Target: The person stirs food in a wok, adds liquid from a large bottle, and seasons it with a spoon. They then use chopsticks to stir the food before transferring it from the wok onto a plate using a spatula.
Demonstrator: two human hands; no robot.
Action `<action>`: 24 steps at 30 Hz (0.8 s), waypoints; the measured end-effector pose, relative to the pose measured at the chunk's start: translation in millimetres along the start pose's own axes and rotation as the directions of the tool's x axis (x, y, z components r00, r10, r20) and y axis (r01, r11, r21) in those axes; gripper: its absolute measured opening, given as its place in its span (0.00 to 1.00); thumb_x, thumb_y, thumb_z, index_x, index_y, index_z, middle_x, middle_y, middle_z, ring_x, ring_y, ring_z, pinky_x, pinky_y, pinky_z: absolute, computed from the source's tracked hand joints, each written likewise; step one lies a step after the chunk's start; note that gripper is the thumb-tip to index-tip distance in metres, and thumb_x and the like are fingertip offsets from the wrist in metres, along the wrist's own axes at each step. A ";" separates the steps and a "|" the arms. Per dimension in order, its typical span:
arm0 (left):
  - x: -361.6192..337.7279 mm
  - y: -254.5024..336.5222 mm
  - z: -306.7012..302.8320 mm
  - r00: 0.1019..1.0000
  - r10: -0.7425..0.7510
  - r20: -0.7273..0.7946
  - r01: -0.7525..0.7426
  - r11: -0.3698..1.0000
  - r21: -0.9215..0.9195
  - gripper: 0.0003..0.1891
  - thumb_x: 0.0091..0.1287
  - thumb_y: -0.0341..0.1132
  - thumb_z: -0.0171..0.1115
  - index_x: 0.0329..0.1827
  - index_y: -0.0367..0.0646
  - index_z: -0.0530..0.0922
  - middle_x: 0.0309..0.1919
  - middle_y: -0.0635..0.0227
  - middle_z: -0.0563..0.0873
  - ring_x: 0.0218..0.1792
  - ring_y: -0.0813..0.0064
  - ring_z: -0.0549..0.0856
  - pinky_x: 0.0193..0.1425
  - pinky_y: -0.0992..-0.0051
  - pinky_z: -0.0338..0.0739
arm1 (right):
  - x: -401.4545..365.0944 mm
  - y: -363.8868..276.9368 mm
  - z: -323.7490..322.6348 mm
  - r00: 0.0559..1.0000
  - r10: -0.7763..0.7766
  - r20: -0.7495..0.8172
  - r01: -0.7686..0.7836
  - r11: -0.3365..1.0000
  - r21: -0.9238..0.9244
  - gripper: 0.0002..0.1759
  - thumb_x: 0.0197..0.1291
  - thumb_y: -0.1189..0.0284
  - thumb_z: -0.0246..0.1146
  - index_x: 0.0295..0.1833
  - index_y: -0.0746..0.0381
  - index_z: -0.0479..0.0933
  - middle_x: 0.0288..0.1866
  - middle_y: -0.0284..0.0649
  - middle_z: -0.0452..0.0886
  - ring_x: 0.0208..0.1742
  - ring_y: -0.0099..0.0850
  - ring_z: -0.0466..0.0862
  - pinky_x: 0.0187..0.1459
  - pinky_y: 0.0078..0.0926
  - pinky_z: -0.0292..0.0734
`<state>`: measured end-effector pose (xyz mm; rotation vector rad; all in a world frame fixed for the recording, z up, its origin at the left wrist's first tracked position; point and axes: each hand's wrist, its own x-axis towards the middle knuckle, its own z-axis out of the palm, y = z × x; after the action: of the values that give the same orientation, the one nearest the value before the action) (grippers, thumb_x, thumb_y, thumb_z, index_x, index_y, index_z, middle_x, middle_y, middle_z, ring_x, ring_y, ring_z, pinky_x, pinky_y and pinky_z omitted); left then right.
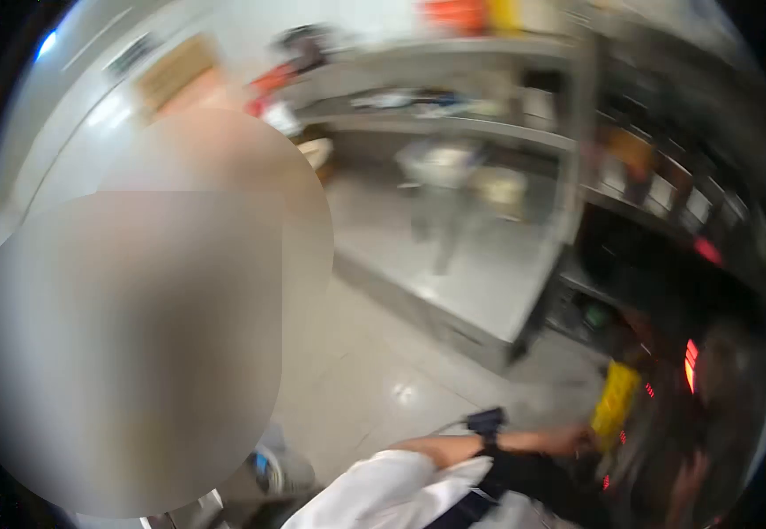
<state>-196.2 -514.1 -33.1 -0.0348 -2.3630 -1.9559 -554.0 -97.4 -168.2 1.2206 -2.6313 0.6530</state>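
My left hand (574, 439) reaches out at the lower right, with a dark device strapped to the wrist (486, 421). Its fingers appear closed on the near end of a bright yellow thing (615, 404), whose kind is lost in the motion blur. Farther right, a smeared skin-toned shape, seemingly my right hand (688, 478), lies against a dark surface. Its fingers cannot be made out. Glowing red marks (691, 364) show on the dark equipment beside the yellow thing.
A steel worktable (480, 291) with shelves above carries a clear container (443, 160) and a pale tub (500, 192). Dark shelving (656, 176) with several containers rises at the right. A bin (281, 467) stands on the tiled floor (374, 370). A blurred-out area covers the left.
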 end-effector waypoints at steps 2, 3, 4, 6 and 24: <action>2.1 4.1 -25.3 0.996 -0.085 -0.013 0.080 0.977 -0.199 0.13 0.58 0.31 0.56 0.46 0.39 0.77 0.39 0.59 0.82 0.42 0.71 0.81 0.46 0.73 0.74 | 32.0 -118.9 -12.7 0.984 0.066 -0.163 -0.110 0.954 -0.277 0.21 0.55 0.68 0.61 0.54 0.60 0.71 0.57 0.47 0.70 0.59 0.46 0.66 0.60 0.40 0.60; 12.8 32.6 -48.6 0.955 -0.272 0.117 0.279 0.959 -0.048 0.15 0.59 0.23 0.53 0.50 0.38 0.73 0.47 0.62 0.79 0.49 0.69 0.78 0.52 0.72 0.73 | 74.4 -200.8 -50.2 0.979 0.196 -0.054 -0.204 0.937 -0.284 0.20 0.54 0.67 0.61 0.53 0.60 0.71 0.56 0.50 0.69 0.57 0.49 0.67 0.58 0.40 0.62; 15.1 13.0 -53.2 0.974 -0.206 0.091 0.201 0.978 0.063 0.15 0.61 0.22 0.51 0.51 0.38 0.72 0.48 0.63 0.79 0.50 0.69 0.78 0.53 0.71 0.73 | 113.7 -259.8 -87.9 0.870 0.484 0.094 -0.470 0.871 -0.141 0.25 0.55 0.64 0.61 0.57 0.62 0.68 0.61 0.54 0.62 0.62 0.50 0.63 0.60 0.44 0.61; 38.9 32.6 -71.4 0.939 -0.339 0.052 0.338 0.941 0.032 0.11 0.65 0.25 0.50 0.49 0.36 0.73 0.48 0.64 0.79 0.47 0.74 0.78 0.51 0.74 0.73 | 128.8 -243.3 -72.6 0.754 0.616 0.227 -0.605 0.786 -0.122 0.30 0.55 0.63 0.61 0.61 0.62 0.62 0.64 0.54 0.58 0.62 0.52 0.63 0.59 0.44 0.64; 276.1 -41.5 -95.7 0.909 -0.014 0.417 0.006 1.000 0.021 0.27 0.58 0.32 0.59 0.61 0.42 0.62 0.53 0.55 0.72 0.55 0.63 0.73 0.57 0.71 0.66 | 147.4 -191.5 -55.5 0.496 0.859 0.124 -0.619 0.450 -0.644 0.33 0.52 0.73 0.60 0.64 0.63 0.57 0.50 0.52 0.71 0.48 0.45 0.75 0.44 0.36 0.72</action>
<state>-470.1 -623.9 -36.3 -0.4916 -2.6312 -2.1049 -506.5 -282.1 -9.8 -0.1163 -3.3503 -0.3779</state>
